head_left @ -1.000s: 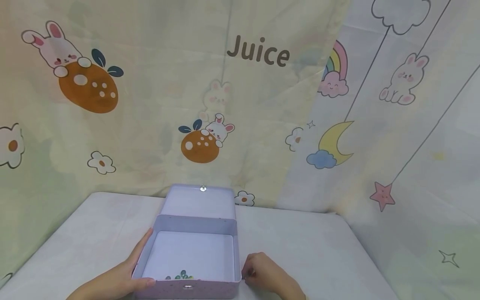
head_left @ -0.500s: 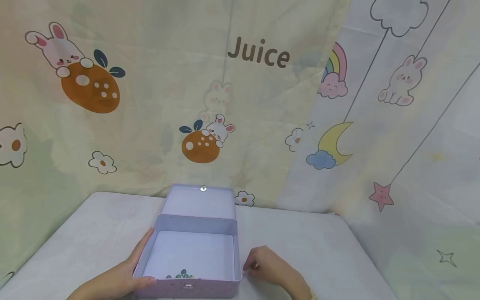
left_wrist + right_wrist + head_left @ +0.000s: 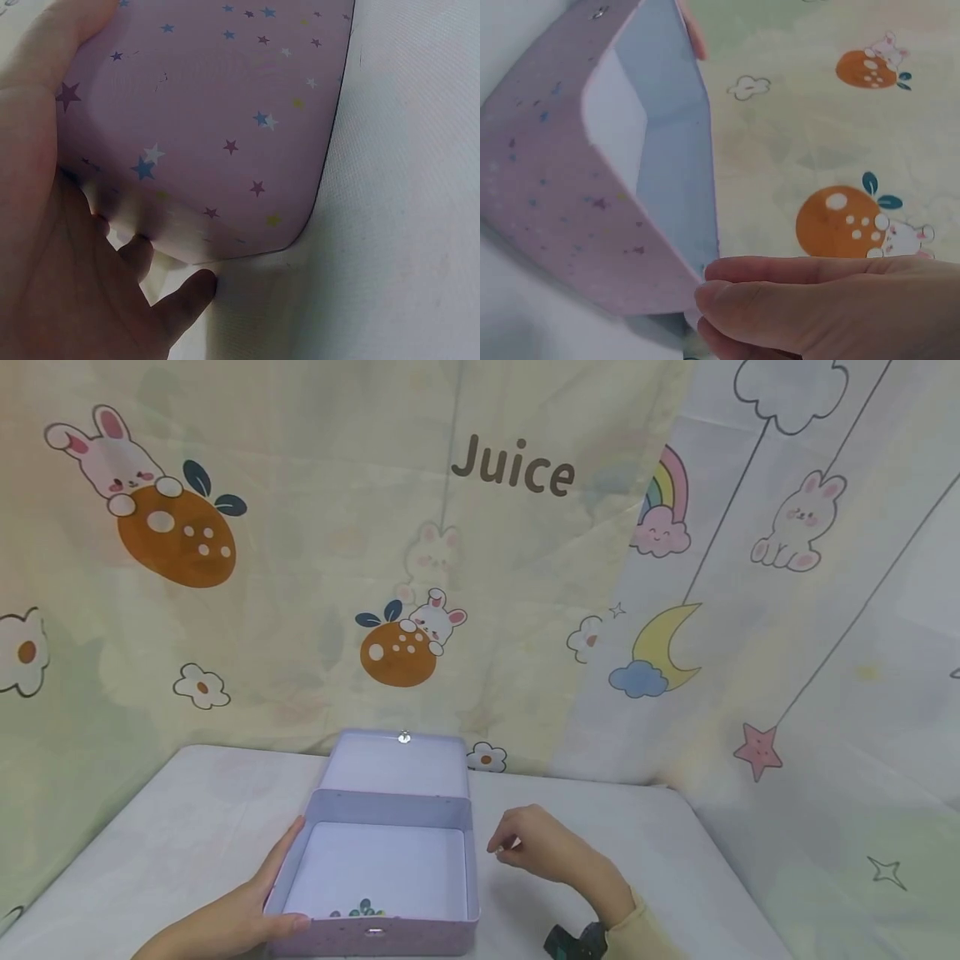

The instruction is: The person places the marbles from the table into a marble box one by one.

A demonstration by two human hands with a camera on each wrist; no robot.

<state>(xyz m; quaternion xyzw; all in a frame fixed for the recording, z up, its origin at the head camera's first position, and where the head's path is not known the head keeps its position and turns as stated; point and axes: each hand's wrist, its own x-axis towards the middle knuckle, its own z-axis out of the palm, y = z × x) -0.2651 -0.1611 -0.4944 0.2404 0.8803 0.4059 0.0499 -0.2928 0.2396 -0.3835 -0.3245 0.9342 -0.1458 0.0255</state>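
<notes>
A lilac tin box [image 3: 373, 937] printed with small stars stands with its hinged lid [image 3: 401, 764] swung back. Several green glass marbles [image 3: 366, 907] lie inside along the front wall. My left hand [image 3: 232, 914] grips the box's front left corner, thumb at the front rim and fingers along the left side; the left wrist view shows this hand [image 3: 82, 247] against the starred wall. To the right of the box, my right hand [image 3: 543, 843] is raised above the table. Its thumb and fingertips pinch a tiny shiny thing, apparently a marble, mostly hidden by the fingers.
White cloth covers the table [image 3: 637, 843], with a printed curtain [image 3: 300, 568] hanging behind and at the sides. A dark wrist camera [image 3: 576, 942] sits below my right forearm. The raised lid is close to the curtain.
My right hand has risen from the tabletop beside the box, moving up and slightly forward with its fingertips together. My left hand and the box stay as they were.
</notes>
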